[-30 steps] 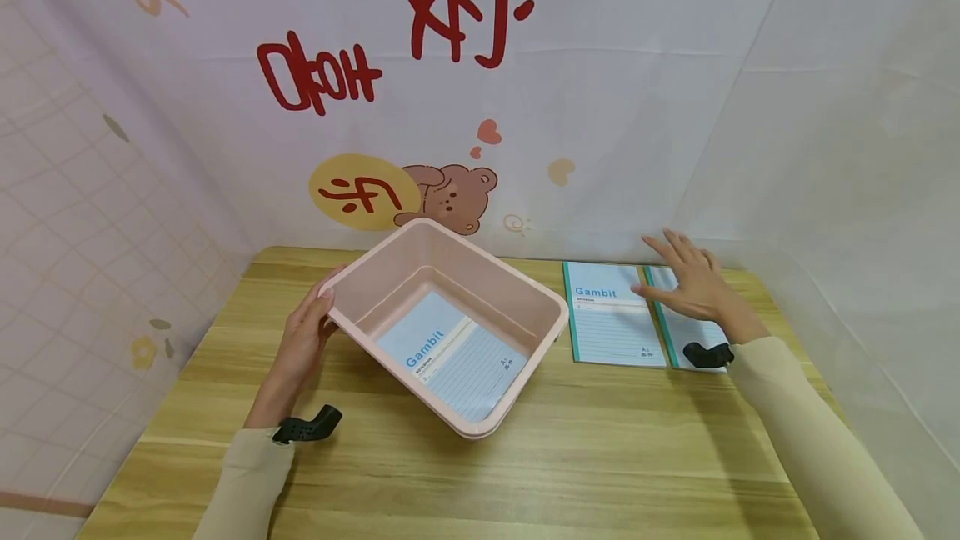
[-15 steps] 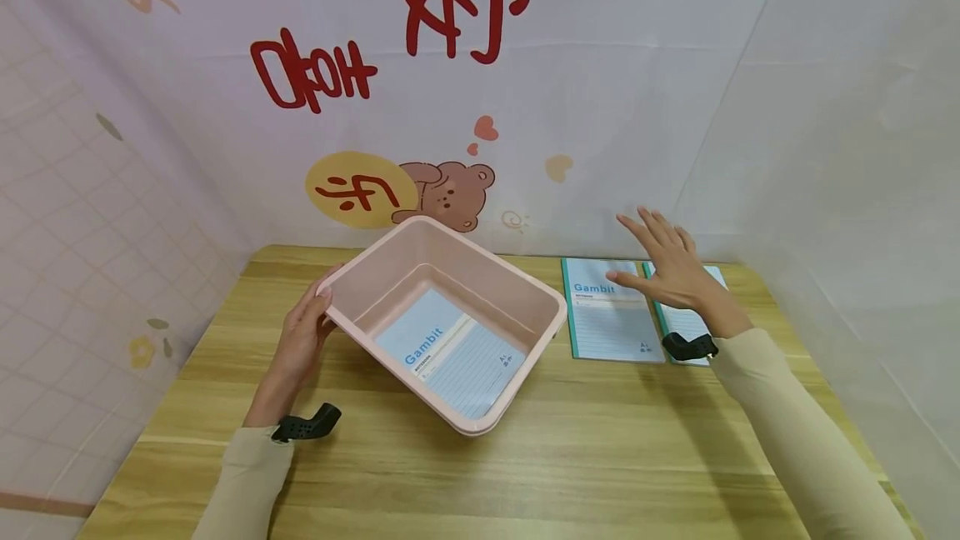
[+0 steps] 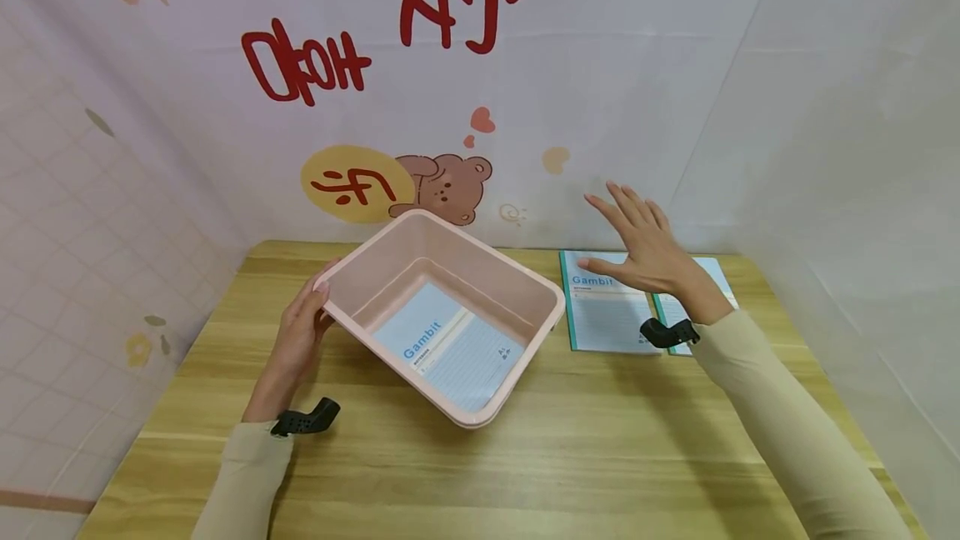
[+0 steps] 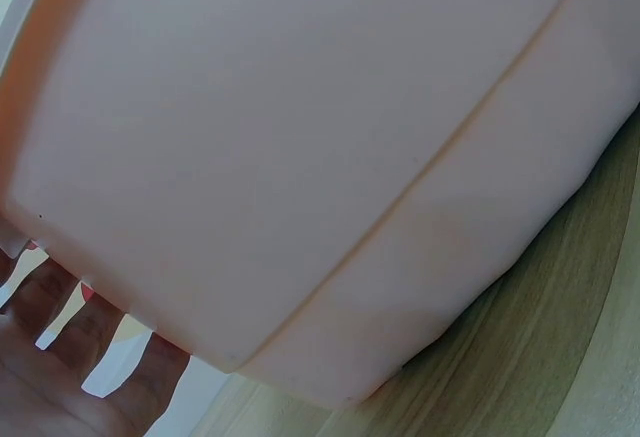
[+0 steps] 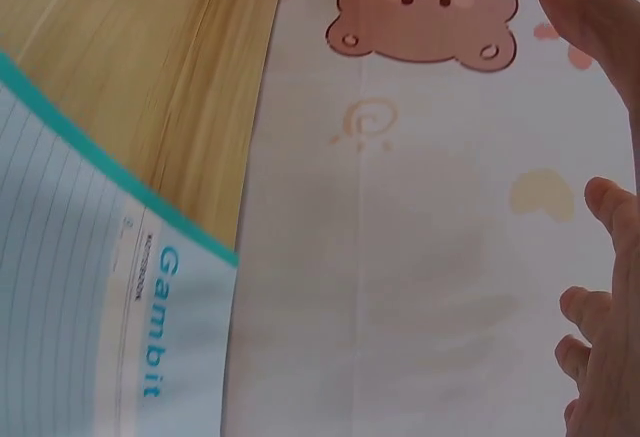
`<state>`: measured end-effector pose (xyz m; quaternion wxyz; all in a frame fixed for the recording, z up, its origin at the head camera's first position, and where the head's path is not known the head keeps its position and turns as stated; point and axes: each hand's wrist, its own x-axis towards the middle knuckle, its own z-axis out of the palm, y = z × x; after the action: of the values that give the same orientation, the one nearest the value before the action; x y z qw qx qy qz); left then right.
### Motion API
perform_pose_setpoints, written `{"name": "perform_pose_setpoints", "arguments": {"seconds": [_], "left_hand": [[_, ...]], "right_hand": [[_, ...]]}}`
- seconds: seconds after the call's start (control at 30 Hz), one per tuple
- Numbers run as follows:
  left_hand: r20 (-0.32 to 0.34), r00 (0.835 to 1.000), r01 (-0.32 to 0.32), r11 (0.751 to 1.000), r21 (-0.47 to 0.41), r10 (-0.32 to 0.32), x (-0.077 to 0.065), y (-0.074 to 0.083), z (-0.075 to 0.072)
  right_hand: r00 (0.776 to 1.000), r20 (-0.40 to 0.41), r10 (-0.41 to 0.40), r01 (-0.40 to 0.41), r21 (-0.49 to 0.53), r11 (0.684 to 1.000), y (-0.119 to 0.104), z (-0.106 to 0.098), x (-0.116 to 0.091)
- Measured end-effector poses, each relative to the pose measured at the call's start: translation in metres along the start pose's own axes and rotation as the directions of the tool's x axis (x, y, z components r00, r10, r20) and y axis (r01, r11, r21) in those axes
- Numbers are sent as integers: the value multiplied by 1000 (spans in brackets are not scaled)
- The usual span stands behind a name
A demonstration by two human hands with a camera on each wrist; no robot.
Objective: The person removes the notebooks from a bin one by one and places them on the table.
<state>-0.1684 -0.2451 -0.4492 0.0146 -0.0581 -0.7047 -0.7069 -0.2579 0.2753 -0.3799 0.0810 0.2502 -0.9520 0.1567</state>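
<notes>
A pink plastic basin (image 3: 480, 252) is tilted above the wooden table, its opening facing me. Inside, a blue-and-white notebook (image 3: 450, 348) marked Gambit lies on its bottom. My left hand (image 3: 300, 332) grips the basin's left corner, thumb on the rim; in the left wrist view its fingers (image 4: 70, 327) reach round the outer side. My right hand (image 3: 645, 252) hovers with spread fingers, touching nothing, above two more notebooks. The nearer-left notebook (image 3: 611, 323) has a green spine and is partly covered by that hand. Mostly hidden behind hand and wrist is the right-hand notebook (image 3: 716, 277).
The wooden table (image 3: 480, 482) ends at a white curtain (image 3: 600, 90) printed with a bear and red lettering. Curtain also hangs along both sides. Each wrist carries a black device (image 3: 307, 419).
My right hand has moved left and upward, from over the right-hand notebook to over the one beside it. The left hand and basin hold nearly the same pose; the head view has tilted slightly.
</notes>
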Motion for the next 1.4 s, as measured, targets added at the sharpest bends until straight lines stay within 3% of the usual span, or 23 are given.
{"name": "perform_pose_setpoints", "arguments": {"seconds": [0.77, 1.4], "left_hand": [[-7, 1000, 4, 1000, 1, -4, 4, 1, 1], [-1, 1000, 15, 1000, -23, -15, 0, 3, 1]], "right_hand": [[991, 10, -130, 130, -21, 991, -70, -5, 41], [975, 89, -204, 206, -10, 978, -143, 13, 74]]}}
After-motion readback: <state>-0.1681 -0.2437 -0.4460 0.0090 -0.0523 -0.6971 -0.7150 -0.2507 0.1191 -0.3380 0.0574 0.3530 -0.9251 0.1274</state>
